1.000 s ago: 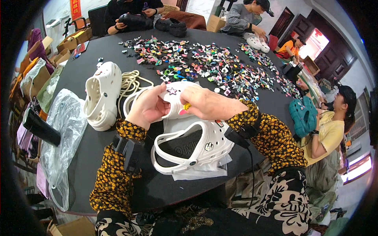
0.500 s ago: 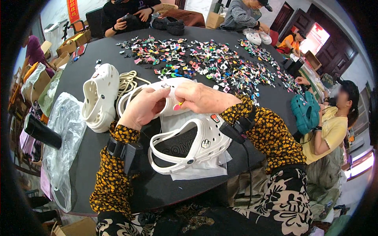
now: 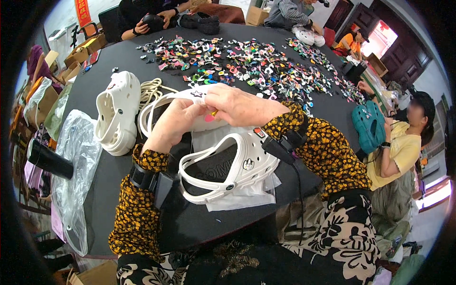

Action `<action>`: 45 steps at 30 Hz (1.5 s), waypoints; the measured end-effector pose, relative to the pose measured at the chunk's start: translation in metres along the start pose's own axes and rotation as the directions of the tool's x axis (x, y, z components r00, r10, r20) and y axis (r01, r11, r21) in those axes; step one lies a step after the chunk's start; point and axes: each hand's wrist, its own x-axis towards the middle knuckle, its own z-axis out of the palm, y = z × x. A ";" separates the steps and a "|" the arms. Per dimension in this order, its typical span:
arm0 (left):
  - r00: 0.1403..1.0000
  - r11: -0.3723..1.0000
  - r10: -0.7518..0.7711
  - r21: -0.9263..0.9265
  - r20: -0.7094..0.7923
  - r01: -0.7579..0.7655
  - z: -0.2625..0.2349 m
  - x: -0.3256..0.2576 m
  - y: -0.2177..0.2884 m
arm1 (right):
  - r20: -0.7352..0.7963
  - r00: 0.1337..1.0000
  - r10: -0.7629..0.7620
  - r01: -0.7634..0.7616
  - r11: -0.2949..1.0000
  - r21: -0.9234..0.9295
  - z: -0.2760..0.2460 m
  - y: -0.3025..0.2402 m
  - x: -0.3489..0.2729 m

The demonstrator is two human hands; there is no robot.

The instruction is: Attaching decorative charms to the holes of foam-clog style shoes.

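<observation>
A white clog (image 3: 209,126) lies at the middle of the table under both my hands, a star-shaped charm (image 3: 196,93) on its top. My left hand (image 3: 172,118) is closed on the clog's edge, its thumb next to the star. Against the same clog, the bent fingers of my right hand (image 3: 237,103) pinch a small pink and yellow charm (image 3: 209,118); part of it is hidden by the fingers. Nearer me, another white clog (image 3: 249,151) with a few charms rests on white paper (image 3: 247,204).
White clogs (image 3: 126,92) and a coil of cream cord (image 3: 151,90) are at the left, near a clear plastic bag (image 3: 76,152) and a black cylinder (image 3: 51,159). Many loose charms (image 3: 266,71) spread across the far side. At right, a person holds teal clogs (image 3: 368,126).
My hands have shifted slightly up and left on the clog. My left fingers have moved in closer to the right ones, and more of the star charm shows.
</observation>
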 end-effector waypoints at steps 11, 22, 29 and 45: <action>0.995 0.992 -0.083 -0.104 -0.050 0.077 -0.005 0.015 -0.020 | -0.126 0.981 -0.146 0.129 0.983 -0.134 0.010 0.006 -0.001; 0.991 0.999 -0.027 -0.028 -0.132 0.024 -0.001 0.014 -0.011 | 0.017 0.989 -0.144 0.141 0.931 -0.338 -0.004 -0.007 -0.017; 0.991 0.983 -0.133 -0.129 -0.032 0.128 -0.010 0.016 -0.011 | -0.039 0.961 0.275 -0.275 0.924 -0.267 -0.038 0.021 -0.054; 0.985 0.976 -0.140 -0.152 0.104 0.155 -0.008 -0.003 -0.007 | 0.264 0.780 0.568 -0.538 0.823 -0.180 -0.055 0.052 -0.097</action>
